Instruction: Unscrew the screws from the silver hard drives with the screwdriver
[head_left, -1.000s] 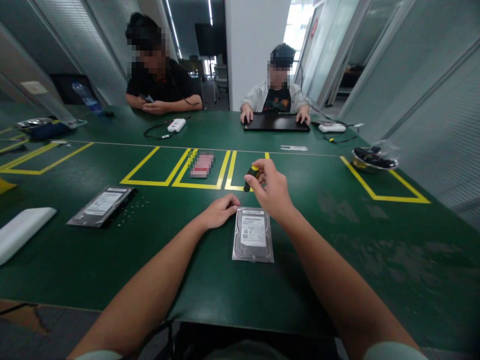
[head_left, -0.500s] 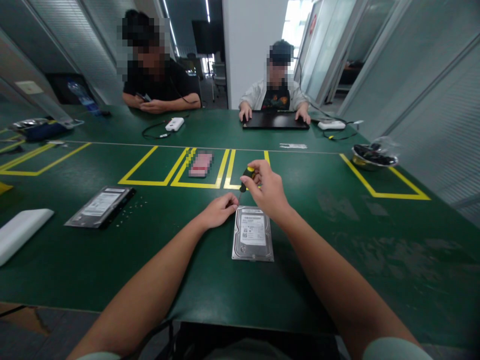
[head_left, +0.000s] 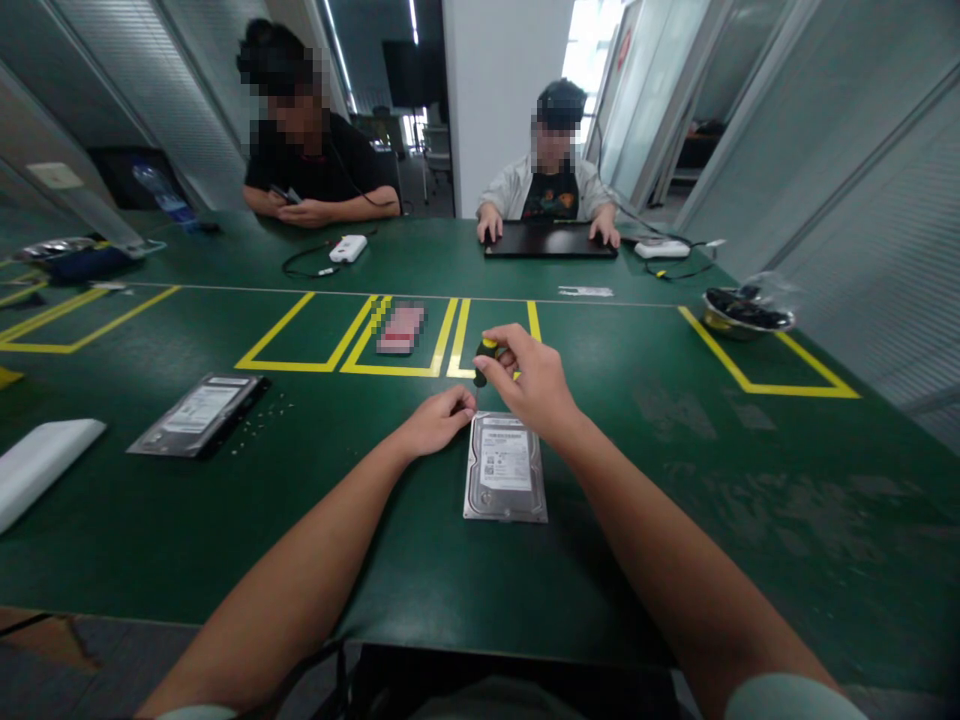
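A silver hard drive [head_left: 506, 470] with a white label lies flat on the green table in front of me. My right hand [head_left: 529, 380] grips a black and yellow screwdriver [head_left: 484, 362], its shaft pointing down at the drive's far left corner. Beside that same corner is my left hand [head_left: 442, 420], its fingers pinched together near the screwdriver tip; what they hold, if anything, is too small to make out. A second hard drive [head_left: 199, 415] rests to the left, with several small screws [head_left: 259, 422] scattered at its right side.
Yellow tape outlines [head_left: 289, 367] mark the table [head_left: 420, 580], a pink pack [head_left: 401, 328] inside one. A white box [head_left: 46, 465] lies at left, a metal bowl [head_left: 748, 315] at right. Across sit two people, one with hands on a black panel [head_left: 551, 240].
The screwdriver's handle and my right hand have shifted slightly left, and the screwdriver now stands more upright. My left hand and the hard drive have hardly moved.
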